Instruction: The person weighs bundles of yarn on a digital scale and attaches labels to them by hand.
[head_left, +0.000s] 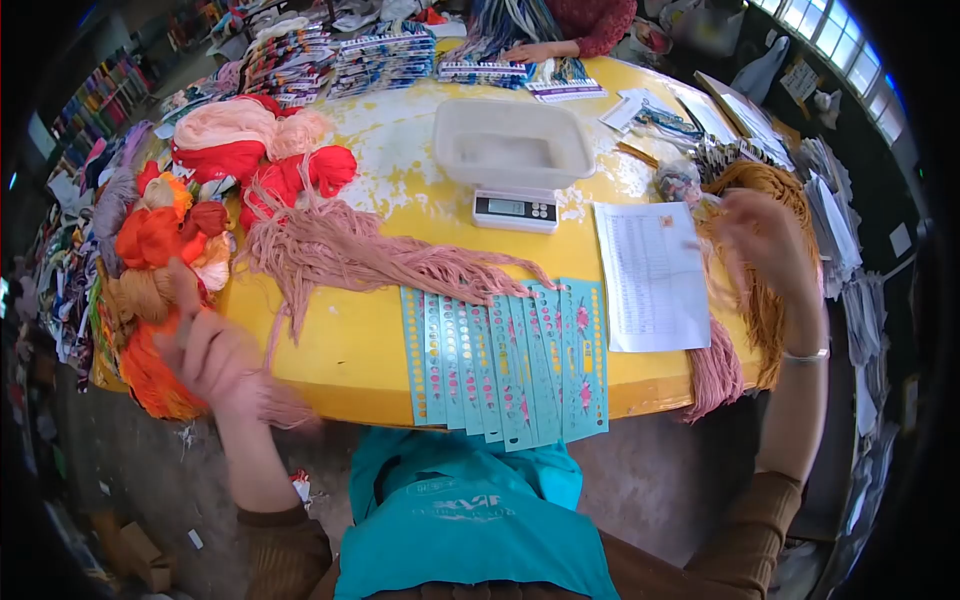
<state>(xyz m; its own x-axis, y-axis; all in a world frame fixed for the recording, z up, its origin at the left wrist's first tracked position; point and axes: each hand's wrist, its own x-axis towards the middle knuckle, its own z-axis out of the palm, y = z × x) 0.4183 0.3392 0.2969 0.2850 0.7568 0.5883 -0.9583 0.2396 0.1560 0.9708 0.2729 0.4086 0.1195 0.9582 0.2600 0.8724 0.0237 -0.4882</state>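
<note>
Over the near edge [340,382], teal cards [515,385]

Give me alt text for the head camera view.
A person's left hand and right hand, blurred, are raised at either side of a yellow table holding pink yarn, overlapping teal cards, a printed sheet and a digital scale. Red and orange skeins are heaped at left; another person's hand lies at the far side.

I am in a yarn workshop. Colored thread bundles [265,140] crowd my worn yellow table [330,350], beside a digital scale [514,211] and punched cards [505,365].
</note>
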